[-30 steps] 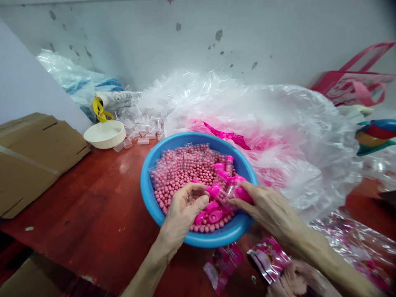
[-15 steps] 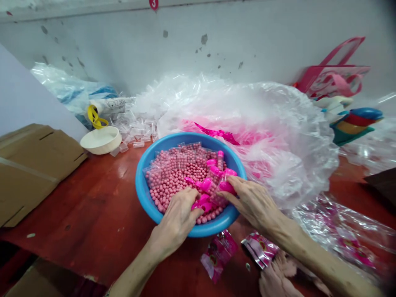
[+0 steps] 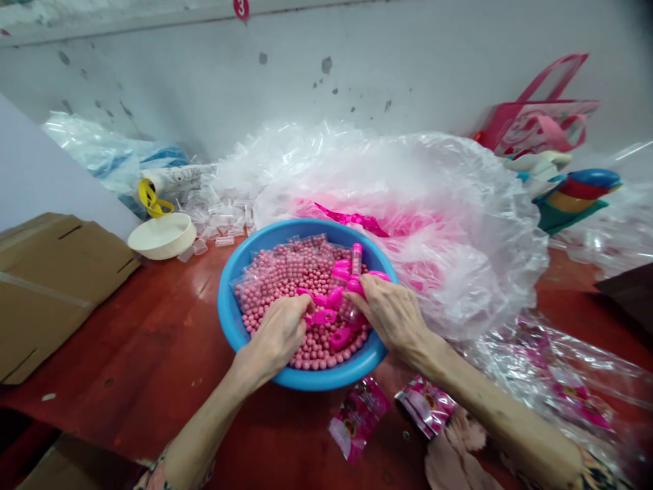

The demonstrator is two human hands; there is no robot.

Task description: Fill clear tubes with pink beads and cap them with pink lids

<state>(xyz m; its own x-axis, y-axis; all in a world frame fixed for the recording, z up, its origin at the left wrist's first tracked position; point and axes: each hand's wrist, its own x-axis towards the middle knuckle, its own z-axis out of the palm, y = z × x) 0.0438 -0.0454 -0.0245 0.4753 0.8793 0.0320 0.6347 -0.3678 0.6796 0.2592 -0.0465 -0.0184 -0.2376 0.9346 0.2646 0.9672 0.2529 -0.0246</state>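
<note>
Left hand (image 3: pixel 279 333) pinches a pink plastic piece (image 3: pixel 324 317) low over the beads (image 3: pixel 316 355), mid-bowl (image 3: pixel 227 292)! Right hand (image 3: pixel 395 314) touches a clear bottle (image 3: pixel 348 311) on the bowl's right; gripped or not, I can't tell. Both look light, stiff, probably slick: piece by its end, bottle round its middle.

I watch through one camera worn on the person's head, facing forward and down over the red, glossy tabletop (image 3: pixel 158 340). It sits near the round blue plastic basin (image 3: pixel 316 381), just below centre, with the pale, chipped wall (image 3: pixel 204 82) farther off, filling the top.
</note>
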